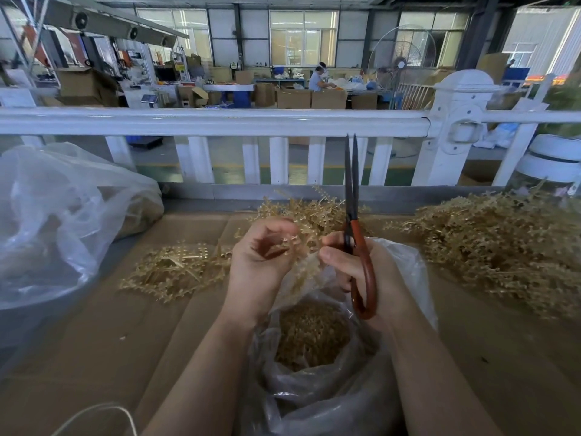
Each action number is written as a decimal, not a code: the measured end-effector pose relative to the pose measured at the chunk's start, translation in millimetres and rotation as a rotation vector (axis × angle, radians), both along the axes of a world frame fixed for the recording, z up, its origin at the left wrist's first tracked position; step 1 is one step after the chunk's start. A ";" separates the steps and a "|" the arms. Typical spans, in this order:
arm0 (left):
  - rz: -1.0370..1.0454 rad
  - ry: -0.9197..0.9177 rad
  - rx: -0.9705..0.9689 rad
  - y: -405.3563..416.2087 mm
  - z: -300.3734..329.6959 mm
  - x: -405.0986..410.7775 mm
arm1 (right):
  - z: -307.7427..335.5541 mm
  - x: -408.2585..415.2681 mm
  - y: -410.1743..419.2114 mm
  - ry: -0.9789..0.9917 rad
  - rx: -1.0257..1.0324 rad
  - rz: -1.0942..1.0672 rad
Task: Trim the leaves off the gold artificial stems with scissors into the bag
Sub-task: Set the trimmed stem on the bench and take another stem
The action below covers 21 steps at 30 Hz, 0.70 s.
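My left hand [262, 250] holds a gold artificial stem [298, 243] with curled fingers, above the open clear plastic bag [314, 388]. The bag holds a heap of cut gold leaves [312, 335]. My right hand [352, 265] grips red-handled scissors [361, 262]; their dark blades point straight up and are nearly closed. The right thumb and fingertips also touch the stem between the two hands. A pile of gold stems [496, 243] lies to the right, a smaller flat pile [176, 269] to the left, and more [311, 212] behind the hands.
The work surface is brown cardboard [110, 341]. A large clear plastic bag [53, 221] bulges at the left. A white railing [220, 121] runs across behind the table, with a workshop and a seated person beyond. A white cord [94, 413] lies at the bottom left.
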<state>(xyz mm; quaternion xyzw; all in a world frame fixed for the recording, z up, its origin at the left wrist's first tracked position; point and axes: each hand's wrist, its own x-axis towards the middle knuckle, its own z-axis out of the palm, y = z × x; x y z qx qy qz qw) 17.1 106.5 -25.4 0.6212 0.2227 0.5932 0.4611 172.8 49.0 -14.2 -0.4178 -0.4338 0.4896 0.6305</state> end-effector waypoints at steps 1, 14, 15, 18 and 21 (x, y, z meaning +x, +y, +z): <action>-0.033 -0.045 -0.107 0.7 -0.9 0.9 | 0.2 0.2 0.1 0.026 0.018 -0.013; -0.375 0.045 -0.420 -6.4 3.1 3.4 | -0.7 -2.5 -0.6 -0.097 0.066 -0.150; -0.344 0.042 -0.427 -5.6 2.2 3.9 | -0.9 -2.8 -0.2 -0.099 0.069 -0.149; -0.276 0.007 -0.453 -5.2 2.9 3.8 | -2.5 -0.8 0.8 -0.094 0.088 -0.147; -0.255 0.001 -0.439 -5.9 3.4 4.3 | -3.5 1.7 1.4 -0.116 0.101 -0.140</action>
